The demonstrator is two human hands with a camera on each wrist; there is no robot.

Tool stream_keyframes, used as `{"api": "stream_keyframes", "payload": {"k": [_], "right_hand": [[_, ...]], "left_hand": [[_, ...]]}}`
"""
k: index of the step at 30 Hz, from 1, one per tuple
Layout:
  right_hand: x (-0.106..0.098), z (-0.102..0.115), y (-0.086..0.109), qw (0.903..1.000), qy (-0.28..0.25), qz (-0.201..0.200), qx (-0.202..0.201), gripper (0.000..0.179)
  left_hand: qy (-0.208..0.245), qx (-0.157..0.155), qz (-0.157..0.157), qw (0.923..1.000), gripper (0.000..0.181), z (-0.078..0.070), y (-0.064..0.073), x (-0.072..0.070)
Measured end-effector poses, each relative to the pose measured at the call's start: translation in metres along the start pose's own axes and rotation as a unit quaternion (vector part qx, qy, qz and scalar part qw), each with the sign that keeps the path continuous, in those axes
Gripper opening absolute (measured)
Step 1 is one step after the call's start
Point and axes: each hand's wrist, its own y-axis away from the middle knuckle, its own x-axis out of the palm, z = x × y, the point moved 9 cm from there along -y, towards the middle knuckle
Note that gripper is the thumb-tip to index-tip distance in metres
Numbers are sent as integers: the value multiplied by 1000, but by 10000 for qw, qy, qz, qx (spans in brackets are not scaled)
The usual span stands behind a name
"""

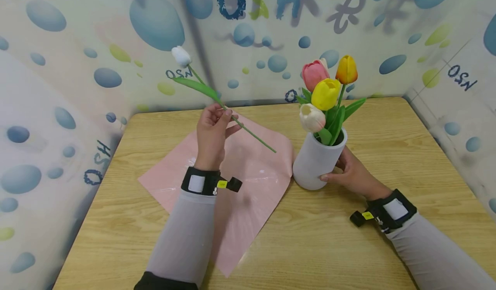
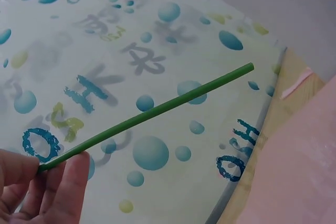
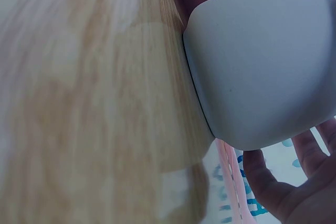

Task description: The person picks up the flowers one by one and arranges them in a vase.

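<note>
My left hand (image 1: 212, 136) pinches the green stem of a white artificial tulip (image 1: 181, 57) between thumb and fingers, above a pink sheet of wrapping paper. In the left wrist view the bare stem (image 2: 157, 109) stretches out beyond the fingertips. A white vase (image 1: 315, 163) stands on the table at the right, holding a pink tulip (image 1: 314, 75), a yellow one (image 1: 326, 94), an orange-yellow one (image 1: 346, 69) and white ones. My right hand (image 1: 354, 174) grips the vase low on its right side, the thumb in front; some fingers are hidden behind it.
The pink wrapping paper (image 1: 248, 221) lies flat on the wooden table (image 1: 329, 247), one corner near the vase's base. Behind the table and along its sides hangs a patterned backdrop (image 1: 97, 44) with blue and green spots.
</note>
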Motion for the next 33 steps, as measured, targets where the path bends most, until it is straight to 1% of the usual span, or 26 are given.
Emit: {"api": "stream_keyframes", "payload": {"k": [6, 11, 14, 21, 27, 33], "right_hand": [[0, 0, -1, 10000, 19, 13, 15, 92], [0, 1, -1, 10000, 11, -1, 45, 92], [0, 1, -1, 10000, 4, 1, 43, 92], [-1, 0, -2, 10000, 66, 33, 5, 91], [-2, -3, -1, 9999, 99, 31, 59, 91], [-1, -4, -1, 9999, 78, 56, 82, 91]], "left_hand": [[686, 67, -26, 9976, 14, -5, 3, 4], [1233, -17, -99, 9923, 12, -8, 8, 7], [1483, -81, -146, 9888, 12, -9, 11, 11], [1716, -190, -244, 9847, 12, -12, 17, 21], [1856, -140, -84, 9825, 11, -19, 19, 35], [1934, -16, 27, 9811, 14, -29, 16, 49]]}}
